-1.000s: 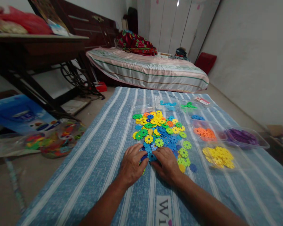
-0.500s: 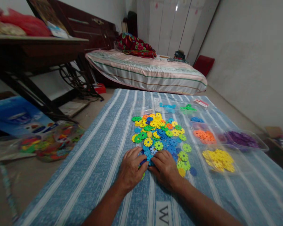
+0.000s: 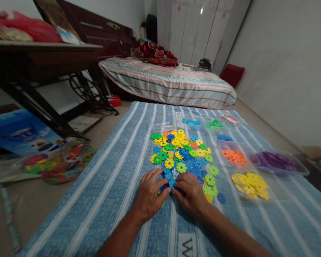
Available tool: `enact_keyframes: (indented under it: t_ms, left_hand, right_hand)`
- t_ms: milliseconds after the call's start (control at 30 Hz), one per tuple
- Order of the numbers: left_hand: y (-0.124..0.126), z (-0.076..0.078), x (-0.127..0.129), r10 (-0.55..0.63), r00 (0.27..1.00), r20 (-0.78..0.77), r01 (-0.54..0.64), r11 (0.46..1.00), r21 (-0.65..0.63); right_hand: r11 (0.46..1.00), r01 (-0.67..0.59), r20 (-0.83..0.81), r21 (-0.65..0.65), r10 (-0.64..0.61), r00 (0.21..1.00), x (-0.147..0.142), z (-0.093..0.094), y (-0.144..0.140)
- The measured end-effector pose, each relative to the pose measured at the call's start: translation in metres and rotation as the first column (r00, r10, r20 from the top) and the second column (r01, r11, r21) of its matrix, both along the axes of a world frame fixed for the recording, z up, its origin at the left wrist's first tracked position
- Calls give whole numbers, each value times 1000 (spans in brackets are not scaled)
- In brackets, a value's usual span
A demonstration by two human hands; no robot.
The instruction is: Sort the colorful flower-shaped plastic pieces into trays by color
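Observation:
A heap of flat plastic snowflake discs (image 3: 183, 151) in yellow, green, blue and orange lies on a blue striped cloth (image 3: 109, 185). My left hand (image 3: 149, 196) and my right hand (image 3: 189, 194) rest palm down at the near edge of the heap, fingertips meeting over a few blue discs (image 3: 168, 185). Both hands have their fingers curled on these discs. Which discs each hand grips is hidden under the fingers.
Clear trays to the right hold sorted discs: yellow (image 3: 250, 185), orange (image 3: 234, 157), purple (image 3: 276, 160), blue (image 3: 224, 137), green (image 3: 214, 124). A bag of mixed discs (image 3: 61, 162) and a blue box (image 3: 18, 132) lie on the floor at left. A mattress (image 3: 166, 80) lies beyond the cloth.
My hands have stayed together at the near edge of the heap, fingers working the blue discs. The view has shifted slightly.

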State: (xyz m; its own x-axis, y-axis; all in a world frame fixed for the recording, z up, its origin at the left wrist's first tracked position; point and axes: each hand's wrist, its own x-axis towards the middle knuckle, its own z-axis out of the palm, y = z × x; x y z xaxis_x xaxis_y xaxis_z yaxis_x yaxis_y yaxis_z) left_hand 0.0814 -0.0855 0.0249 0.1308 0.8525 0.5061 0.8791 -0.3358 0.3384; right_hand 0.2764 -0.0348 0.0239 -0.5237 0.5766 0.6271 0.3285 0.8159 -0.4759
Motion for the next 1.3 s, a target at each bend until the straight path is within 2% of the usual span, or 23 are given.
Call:
enact_keyframes:
  t_ms: [333,433,567,733,800,867,1000,1067,1133,1200,1300]
  left_hand:
    - [0,2,0,-6,1000,7,6,998,-62]
    - [0,2,1,-13,1000,8,13,998,-61]
    - [-1,0,1,-3,1000,10,4,998,-57]
    - [-1,-4,2,16,1000,5,-15,998,-54]
    - [0,-5,2,16,1000,9,-15,999,-51]
    - [0,-6,1,18,1000,16,-17,999,-51]
    - [1,-7,1,28,999,26,-27,999,-35]
    - [1,-6,0,27,999,28,-27,1000,-16]
    - [2,-6,0,21,999,27,-21,1000,3]
    - [2,-5,-1,14,1000,23,-15,1000,19]
    - [3,-6,-2,24,1000,12,-24,999,45]
  right_hand:
    - [989,-74,-27,-130,71,997,7,5,3]
    - [976,-79,-29,-205,74,997,8,8,2]
    - [945,-46,-69,-323,25,997,11,11,2]
    - [923,48,-146,-382,-111,983,18,22,4]
    - [893,76,-134,-444,-151,979,21,27,6]
    - [835,91,-102,-543,-172,980,24,32,8]
    - [645,77,-73,-761,-204,976,29,41,15]
    - [577,74,-72,-813,-227,971,31,46,21]
    - [560,77,-70,-825,-236,969,34,49,26]
    - [569,79,-66,-819,-230,971,37,50,29]
    - [627,91,-30,-774,-180,983,39,47,32]
